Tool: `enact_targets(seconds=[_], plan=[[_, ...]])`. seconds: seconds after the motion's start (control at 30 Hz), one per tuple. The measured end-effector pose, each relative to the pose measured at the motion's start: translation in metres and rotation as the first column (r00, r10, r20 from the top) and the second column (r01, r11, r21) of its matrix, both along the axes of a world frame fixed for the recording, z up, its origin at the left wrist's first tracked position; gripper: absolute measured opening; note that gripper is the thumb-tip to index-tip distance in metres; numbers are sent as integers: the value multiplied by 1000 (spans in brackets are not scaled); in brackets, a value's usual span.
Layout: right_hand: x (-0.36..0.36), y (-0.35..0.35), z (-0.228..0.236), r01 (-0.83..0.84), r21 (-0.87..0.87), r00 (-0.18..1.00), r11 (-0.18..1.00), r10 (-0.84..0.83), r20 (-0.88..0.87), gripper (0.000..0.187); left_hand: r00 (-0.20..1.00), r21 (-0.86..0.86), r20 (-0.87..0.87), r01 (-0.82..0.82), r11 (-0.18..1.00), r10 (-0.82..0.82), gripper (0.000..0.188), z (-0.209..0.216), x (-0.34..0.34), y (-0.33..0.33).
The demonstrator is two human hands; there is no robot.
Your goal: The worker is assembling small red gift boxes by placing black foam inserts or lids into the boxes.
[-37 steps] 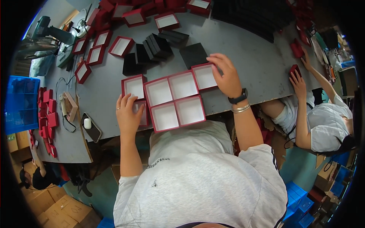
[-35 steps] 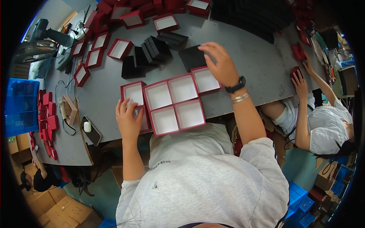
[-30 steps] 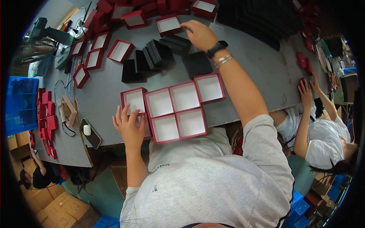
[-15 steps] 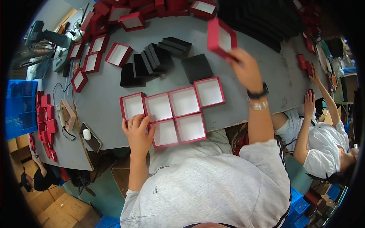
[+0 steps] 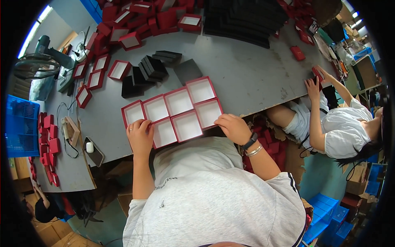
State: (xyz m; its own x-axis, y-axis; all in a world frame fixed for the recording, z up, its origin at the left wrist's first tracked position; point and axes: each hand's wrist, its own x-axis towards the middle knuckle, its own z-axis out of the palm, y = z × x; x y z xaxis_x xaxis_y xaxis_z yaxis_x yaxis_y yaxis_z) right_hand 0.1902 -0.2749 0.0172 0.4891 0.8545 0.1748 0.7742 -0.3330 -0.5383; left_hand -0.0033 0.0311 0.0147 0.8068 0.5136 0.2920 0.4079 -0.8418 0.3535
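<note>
Several red open boxes with white insides stand pushed together in two uneven rows near the table's front edge. My left hand (image 5: 140, 135) is at their left end, its fingers curled over the front rim of the leftmost box (image 5: 133, 112) and against the side of the near-row box (image 5: 164, 134). At the right end, my right hand (image 5: 235, 128) pinches the near corner of the rightmost near-row box (image 5: 207, 112). Just beyond the rows lies a flat black foam block (image 5: 188, 73). More black foam blocks (image 5: 153, 68) lean on one another to its left.
A heap of red boxes (image 5: 166, 19) and a stack of black foam sheets (image 5: 242, 24) fill the far side. Loose red boxes (image 5: 119, 70), a phone (image 5: 95, 155) and a fan (image 5: 39, 66) are leftward. A co-worker (image 5: 343, 127) handles a red piece at right.
My right hand has brought a red box from the far right down to the right end of the near row. My left hand stays at the left end. The view has shifted.
</note>
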Motion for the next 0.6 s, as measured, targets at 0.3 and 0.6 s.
enact_targets(seconds=[0.3,0.6], plan=[[32,16,55,-73,-26,997,997,72,-41,25,996,14,74,-46,999,45,40,4,-5,-11],[140,205,20,341,-269,930,901,-366,-48,69,900,51,-139,423,905,-413,81,33,16,-102]])
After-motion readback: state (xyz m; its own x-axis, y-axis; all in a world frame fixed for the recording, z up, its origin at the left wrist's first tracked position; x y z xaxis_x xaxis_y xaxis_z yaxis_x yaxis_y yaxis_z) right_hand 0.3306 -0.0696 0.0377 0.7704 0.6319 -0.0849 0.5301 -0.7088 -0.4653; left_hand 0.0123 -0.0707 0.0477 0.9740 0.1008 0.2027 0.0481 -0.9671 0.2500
